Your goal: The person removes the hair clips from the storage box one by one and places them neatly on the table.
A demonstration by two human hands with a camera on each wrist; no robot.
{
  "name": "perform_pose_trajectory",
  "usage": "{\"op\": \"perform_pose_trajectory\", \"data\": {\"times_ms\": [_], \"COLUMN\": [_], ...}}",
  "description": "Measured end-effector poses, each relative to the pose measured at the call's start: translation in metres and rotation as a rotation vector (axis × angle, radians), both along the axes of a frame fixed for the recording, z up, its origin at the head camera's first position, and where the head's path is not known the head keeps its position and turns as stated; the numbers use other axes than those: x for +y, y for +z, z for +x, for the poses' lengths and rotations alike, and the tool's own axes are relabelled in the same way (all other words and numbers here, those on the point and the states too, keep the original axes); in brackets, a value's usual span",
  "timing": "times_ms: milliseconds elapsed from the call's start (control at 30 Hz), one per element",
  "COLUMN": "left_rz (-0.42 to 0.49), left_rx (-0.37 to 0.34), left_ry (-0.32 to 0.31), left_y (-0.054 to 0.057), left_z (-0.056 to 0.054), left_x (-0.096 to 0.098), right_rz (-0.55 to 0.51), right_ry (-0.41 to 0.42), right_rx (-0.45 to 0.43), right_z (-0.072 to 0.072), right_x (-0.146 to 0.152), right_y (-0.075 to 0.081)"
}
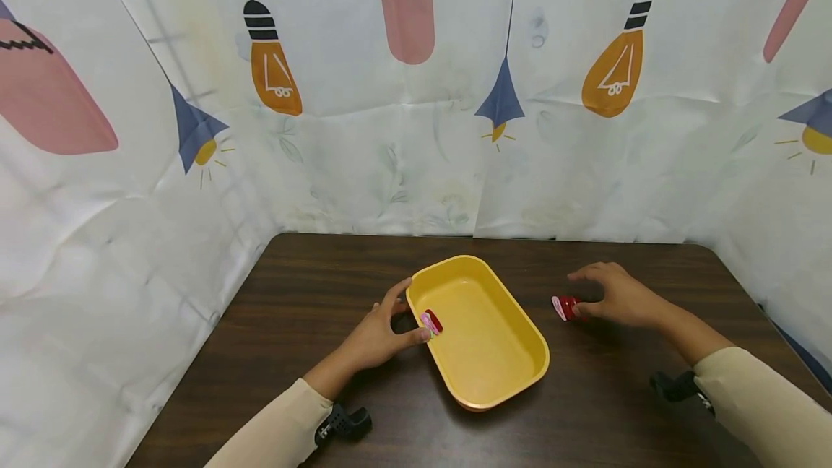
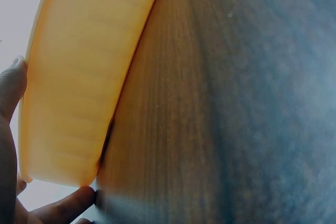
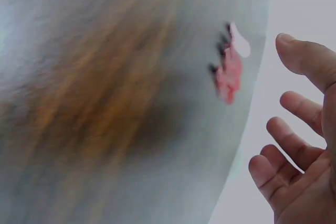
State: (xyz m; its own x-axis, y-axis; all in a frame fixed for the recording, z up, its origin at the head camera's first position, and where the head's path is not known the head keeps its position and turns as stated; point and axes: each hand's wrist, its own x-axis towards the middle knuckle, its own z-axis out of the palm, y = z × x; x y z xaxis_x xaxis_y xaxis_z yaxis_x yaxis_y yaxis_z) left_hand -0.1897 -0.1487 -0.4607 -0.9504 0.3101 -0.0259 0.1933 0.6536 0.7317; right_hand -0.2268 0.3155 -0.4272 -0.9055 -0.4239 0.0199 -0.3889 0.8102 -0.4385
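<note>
A yellow plastic tray stands at an angle on the table. My left hand holds its left side, thumb at the rim; in the left wrist view, fingers touch the outside of the yellow tray. Small pink and red hair clips lie inside against the left wall, near the thumb. To the right of the tray, more pink and red hair clips lie close together on the table. My right hand hovers by them with fingers spread and holds nothing. The right wrist view shows these hair clips apart from the fingers.
The dark wood-grain table has its far edge against a white patterned cloth, which also hangs at both sides. A black wrist strap is on the left forearm, another strap on the right.
</note>
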Motion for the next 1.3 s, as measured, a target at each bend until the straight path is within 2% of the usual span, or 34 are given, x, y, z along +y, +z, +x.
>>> {"op": "perform_pose_trajectory", "data": {"times_ms": [367, 700, 1000, 1300], "left_rz": [0.006, 0.009, 0.007, 0.008], "left_rx": [0.005, 0.008, 0.005, 0.010], "left_ry": [0.006, 0.004, 0.010, 0.012], "left_y": [0.000, -0.001, -0.002, -0.002], "left_z": [0.001, 0.000, 0.001, 0.001], "left_x": [0.001, 0.000, 0.000, 0.000], "right_rz": [-0.032, 0.007, 0.012, 0.010], "right_ry": [0.033, 0.115, 0.153, 0.202], "right_rx": [0.008, 0.048, 0.043, 0.038], "right_z": [-0.005, -0.010, -0.013, -0.017], "right_x": [-0.024, -0.043, -0.065, -0.082], "right_y": [0.021, 0.036, 0.047, 0.052]}}
